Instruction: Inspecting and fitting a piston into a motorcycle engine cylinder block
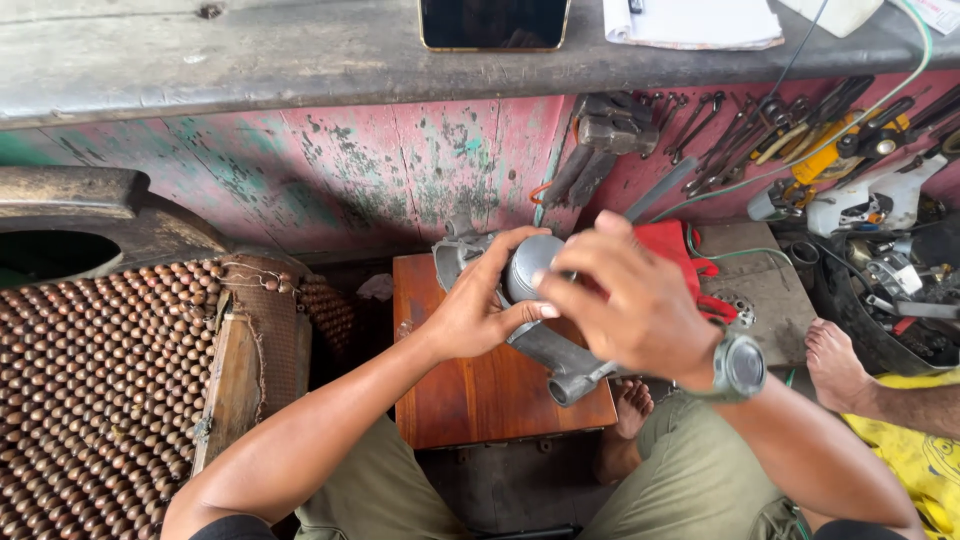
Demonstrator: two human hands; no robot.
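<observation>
**Two hands hold a grey metal part over a little wooden stool**

From the head camera, looking down: the left hand (478,315) is wrapped around a grey metal engine part (545,340). The thumb sits on top and the fingers curl under it, so the hand is grasping the part. The part has a round shiny cap (530,265) at the top and a short pipe end (570,388) at the bottom. It is held up just above the small red-brown wooden stool (470,390), near the stool's far right corner.

The right hand (630,300) is bent over the round cap. Its fingertips touch the cap's rim and pinch it from the right side. A grey wristwatch (738,368) is on that wrist.

A red cloth (680,245) lies behind the right hand, by the stool's right edge. A mat of brown wooden beads (95,390) covers a seat to the left. Wrenches and other tools (760,135) hang and lie along the worn pink wall at the upper right. A phone (494,22) rests on the grey shelf (250,60) above. A bare foot (832,362) of another person shows at the right, well apart from the stool.
</observation>
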